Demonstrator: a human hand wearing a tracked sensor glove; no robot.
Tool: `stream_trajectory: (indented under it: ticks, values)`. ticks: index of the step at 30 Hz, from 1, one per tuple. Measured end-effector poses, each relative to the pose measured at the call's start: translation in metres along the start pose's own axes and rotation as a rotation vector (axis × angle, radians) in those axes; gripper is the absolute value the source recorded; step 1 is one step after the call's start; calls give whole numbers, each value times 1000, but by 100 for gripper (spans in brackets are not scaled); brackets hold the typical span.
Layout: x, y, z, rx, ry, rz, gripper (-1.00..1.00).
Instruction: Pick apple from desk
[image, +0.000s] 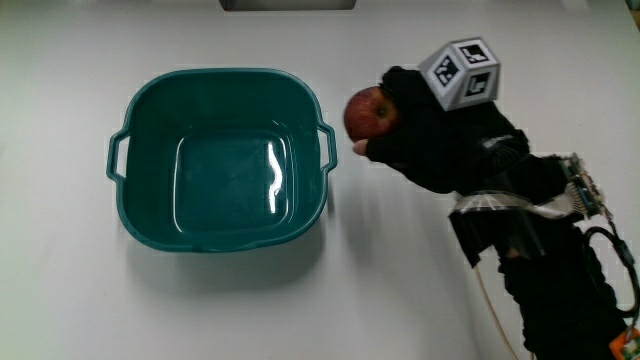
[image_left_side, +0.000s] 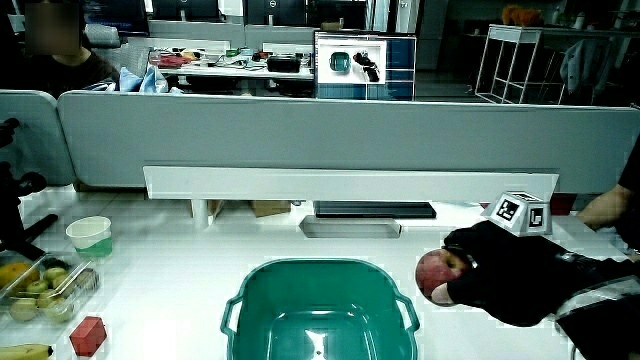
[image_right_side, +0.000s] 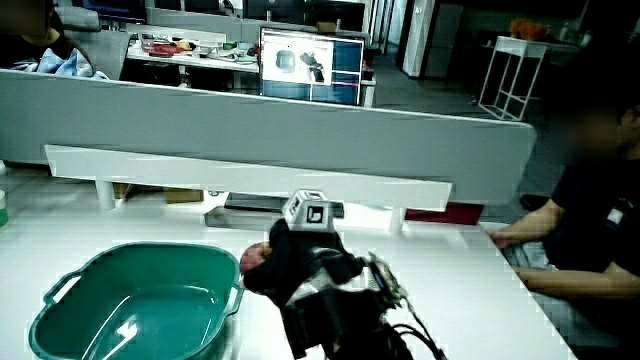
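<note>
One apple (image: 368, 112), round with no clear long axis, sits gripped in the hand (image: 430, 140) beside the basin (image: 222, 160).

This is an open-plan office. The hand (image_left_side: 500, 275) works at a white desk (image_left_side: 180, 260) closed off by a grey partition (image_left_side: 330, 135). Past the hand and partition stand a lit monitor (image_left_side: 365, 65), more cluttered desks (image_left_side: 220, 68) and a white rack (image_left_side: 518, 60).

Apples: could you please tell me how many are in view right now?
1. The apple is held in the hand, beside the green basin. The basin holds none; fruit in a side view's tray is unclear.
</note>
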Motion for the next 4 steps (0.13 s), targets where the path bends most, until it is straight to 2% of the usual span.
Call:
stream_trajectory:
  ticks: [4]
  values:
    - [-24, 6, 0, 15, -20, 60, 100]
